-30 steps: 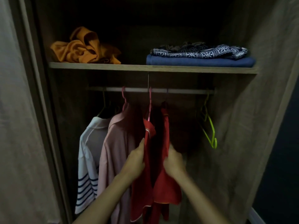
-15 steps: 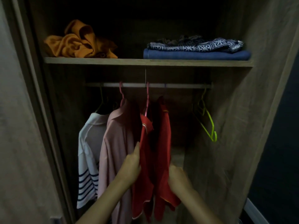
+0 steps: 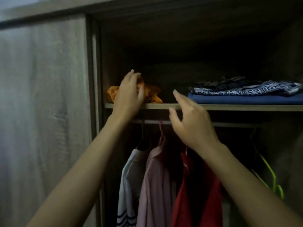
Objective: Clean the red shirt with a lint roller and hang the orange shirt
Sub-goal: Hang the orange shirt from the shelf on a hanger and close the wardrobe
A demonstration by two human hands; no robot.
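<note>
Change: both hands are being raised from the red shirt [image 3: 196, 194] to the shelf [image 3: 229, 106].
Left hand [image 3: 128, 94]: fingers spread, being laid over the orange shirt [image 3: 152, 94]; no grip is being made yet.
Right hand [image 3: 191, 122]: held empty, fingers apart, before the shelf.
Orange shirt: crumpled at the shelf's left end.
Risk: a loose one-handed pull is likely to drop it.

We see the left hand [image 3: 129, 94] laid over the crumpled orange shirt [image 3: 152, 94] on the wardrobe shelf [image 3: 229, 107], the right hand [image 3: 191, 125] spread empty beside it, the red shirt [image 3: 196, 194] hanging below.
</note>
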